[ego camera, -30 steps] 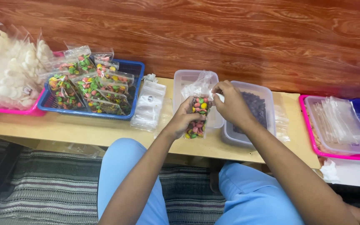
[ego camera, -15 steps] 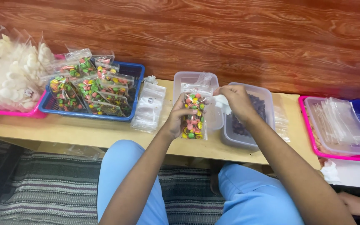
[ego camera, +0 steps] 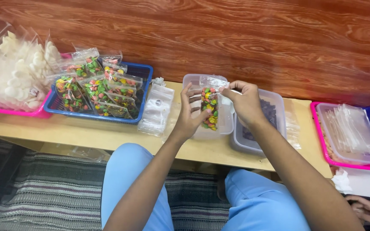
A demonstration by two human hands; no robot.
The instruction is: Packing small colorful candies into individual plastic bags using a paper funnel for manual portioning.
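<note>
My left hand (ego camera: 189, 114) holds a small clear bag of multicoloured candies (ego camera: 209, 108) upright by its left side, fingers spread. My right hand (ego camera: 244, 100) pinches the bag's top right corner. Both hands are above a clear plastic tub (ego camera: 224, 124) standing on the low wooden table (ego camera: 86, 133). Beside it, under my right wrist, sits a second clear tub (ego camera: 275, 112) holding dark pieces.
A blue basket (ego camera: 144, 92) of filled candy bags sits to the left, with a stack of empty clear bags (ego camera: 156, 110) beside it. A pink tray of white snacks (ego camera: 11, 75) is far left. A pink tray holding a tub of clear bags (ego camera: 348, 130) is right. Another person's hand (ego camera: 367, 209) shows at bottom right.
The candy bag has risen a little over the clear tub. My right hand moved from beside the bag to its top corner, and my left fingers have spread.
</note>
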